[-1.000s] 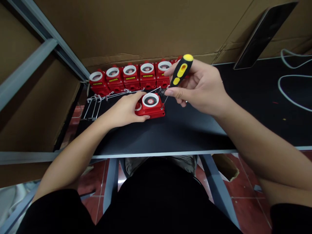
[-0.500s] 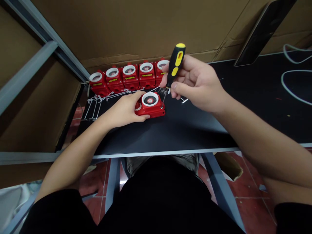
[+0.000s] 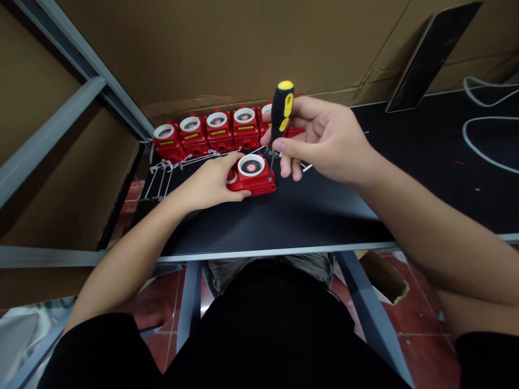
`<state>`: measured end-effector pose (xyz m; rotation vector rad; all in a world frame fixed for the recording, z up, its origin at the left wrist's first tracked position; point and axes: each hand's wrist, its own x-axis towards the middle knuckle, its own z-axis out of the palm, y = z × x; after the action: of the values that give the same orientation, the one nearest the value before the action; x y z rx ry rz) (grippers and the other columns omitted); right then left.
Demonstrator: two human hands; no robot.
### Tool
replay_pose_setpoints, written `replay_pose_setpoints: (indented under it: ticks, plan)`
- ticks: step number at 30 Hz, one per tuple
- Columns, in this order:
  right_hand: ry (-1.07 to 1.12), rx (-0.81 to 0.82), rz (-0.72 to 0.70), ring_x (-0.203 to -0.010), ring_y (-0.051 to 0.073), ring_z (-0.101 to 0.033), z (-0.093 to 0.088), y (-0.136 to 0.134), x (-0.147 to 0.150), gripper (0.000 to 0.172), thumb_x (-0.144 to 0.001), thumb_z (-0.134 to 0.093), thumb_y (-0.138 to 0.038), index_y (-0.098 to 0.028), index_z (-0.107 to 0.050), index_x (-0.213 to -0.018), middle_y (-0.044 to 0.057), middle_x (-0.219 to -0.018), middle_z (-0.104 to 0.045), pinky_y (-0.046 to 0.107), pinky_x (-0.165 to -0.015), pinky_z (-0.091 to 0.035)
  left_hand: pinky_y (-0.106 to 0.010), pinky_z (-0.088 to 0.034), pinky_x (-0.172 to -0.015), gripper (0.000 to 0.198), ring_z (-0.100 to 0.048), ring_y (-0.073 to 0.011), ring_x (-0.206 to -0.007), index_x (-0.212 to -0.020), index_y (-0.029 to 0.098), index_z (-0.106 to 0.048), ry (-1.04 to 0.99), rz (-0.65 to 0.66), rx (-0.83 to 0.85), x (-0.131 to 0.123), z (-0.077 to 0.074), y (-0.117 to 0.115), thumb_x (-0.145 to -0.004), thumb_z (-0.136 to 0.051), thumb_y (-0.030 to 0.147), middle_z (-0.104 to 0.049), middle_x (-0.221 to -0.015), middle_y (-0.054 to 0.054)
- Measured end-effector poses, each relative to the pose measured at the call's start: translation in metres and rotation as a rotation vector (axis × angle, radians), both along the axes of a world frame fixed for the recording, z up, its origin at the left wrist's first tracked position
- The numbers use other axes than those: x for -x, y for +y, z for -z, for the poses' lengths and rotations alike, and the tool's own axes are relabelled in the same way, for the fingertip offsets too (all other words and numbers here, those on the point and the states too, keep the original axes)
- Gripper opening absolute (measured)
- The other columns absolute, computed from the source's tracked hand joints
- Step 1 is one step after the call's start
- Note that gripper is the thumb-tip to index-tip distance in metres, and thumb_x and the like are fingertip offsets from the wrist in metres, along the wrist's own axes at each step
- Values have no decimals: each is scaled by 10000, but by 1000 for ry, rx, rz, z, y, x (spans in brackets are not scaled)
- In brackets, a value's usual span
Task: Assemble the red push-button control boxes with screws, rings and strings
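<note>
A red box-shaped device with a white ring round a dark window lies on the black tabletop. My left hand grips it from the left, thumb at the near side and fingers over the far side, covering its left end. In my right hand is a black and yellow screwdriver, pinched between thumb and fingers. Its thin shaft points down, and the tip meets the right front corner of the device, at a small screw.
Several like red devices stand in a row against the cardboard wall at the back. Metal rods with white cord lie at the left. A dark flat panel leans at the back right, near a white cable.
The screwdriver's handle has swung from leaning right to nearly upright, with its tip still at the same corner. My right fingers have shifted on it. My left hand keeps its hold.
</note>
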<state>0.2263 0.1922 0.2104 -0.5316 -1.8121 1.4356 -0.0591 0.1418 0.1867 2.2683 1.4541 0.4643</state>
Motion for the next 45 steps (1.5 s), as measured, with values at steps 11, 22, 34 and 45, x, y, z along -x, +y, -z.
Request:
replay_pose_setpoints:
  ticks: [11, 22, 34, 45]
  plan:
    - [4, -42, 76, -593, 166, -682, 5, 6, 5, 539, -908, -1101, -617, -264, -729, -1075, 1, -874, -734, 344, -508, -600, -487, -648, -1191, 773, -852, -379, -1300, -1559, 195, -725, -9, 10, -10, 1, 0, 0, -869, -933, 476, -870, -1501, -154]
    - [62, -29, 105, -617, 124, -664, 3, 9, 3, 727, -735, -1232, -521, -284, -727, -1200, 30, -1194, -872, 330, -469, -593, -491, -653, -1201, 784, -855, -392, -1311, -1566, 205, -732, 1, 12, -3, 0, -1, 0, -862, -940, 482, -873, -1497, -143]
    - [53, -84, 76, -746, 185, -710, 4, 12, 1, 389, -910, -1070, -429, -290, -790, -1141, 62, -1177, -865, 407, -729, -721, -489, -646, -1219, 788, -853, -388, -1322, -1570, 193, -723, 9, 12, -8, 1, -2, -1, -874, -917, 508, -866, -1502, -159]
    - [2, -130, 95, -852, 208, -760, 6, 10, 1, 618, -831, -1129, -713, -287, -787, -1121, 47, -1134, -804, 394, -748, -753, -445, -650, -1111, 745, -860, -361, -1236, -1514, 212, -740, 16, 21, -21, 2, -1, 1, -866, -903, 541, -884, -1445, -133]
